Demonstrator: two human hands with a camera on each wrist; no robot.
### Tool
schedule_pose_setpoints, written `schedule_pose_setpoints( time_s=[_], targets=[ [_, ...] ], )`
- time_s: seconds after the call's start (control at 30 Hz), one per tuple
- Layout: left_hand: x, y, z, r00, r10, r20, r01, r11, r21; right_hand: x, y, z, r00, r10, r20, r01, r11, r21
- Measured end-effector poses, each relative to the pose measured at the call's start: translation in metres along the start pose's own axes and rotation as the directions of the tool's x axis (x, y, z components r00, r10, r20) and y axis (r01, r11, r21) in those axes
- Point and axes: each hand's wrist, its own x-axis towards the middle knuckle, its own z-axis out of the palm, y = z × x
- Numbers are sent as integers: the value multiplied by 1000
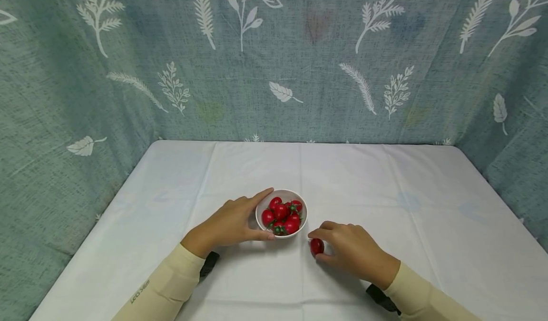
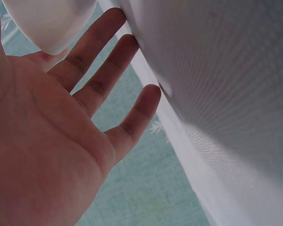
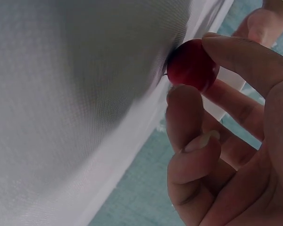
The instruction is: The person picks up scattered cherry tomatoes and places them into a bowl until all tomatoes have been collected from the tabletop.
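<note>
A small white bowl (image 1: 286, 194) holds several red cherry tomatoes (image 1: 280, 211), some with green stems. My left hand (image 1: 231, 222) grips this bowl from its left side, thumb at the near rim and forefinger at the far rim. In the left wrist view the other fingers (image 2: 104, 77) spread out, their tips at the white cloth. To the right of the bowl, my right hand (image 1: 353, 249) pinches a darker red cherry tomato (image 1: 317, 247) between thumb and fingers. The right wrist view shows that cherry tomato (image 3: 192, 66) shiny and round, right at the cloth.
A white cloth (image 1: 364, 183) with fold lines covers the table. Blue-green curtains (image 1: 282, 64) with a white leaf print stand behind it and along both sides. Dark straps (image 1: 209, 264) show at both wrists, under the pale sleeves.
</note>
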Motion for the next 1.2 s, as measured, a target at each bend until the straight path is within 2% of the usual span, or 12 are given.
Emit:
schedule_pose_setpoints(
  time_s=[0.73,0.93,1.2],
  targets=[
    [0,-1,1,1000,1,9,-1,1000,3,5,0,-3,999,25,20,-25,999,19],
    [1,-2,2,1000,-12,12,12,1000,1,7,0,-9,999,31,-21,-31,999,11],
    [0,-1,1,1000,-7,9,7,1000,8,9,0,-12,995,-5,-100,5,1000,2]
  ],
)
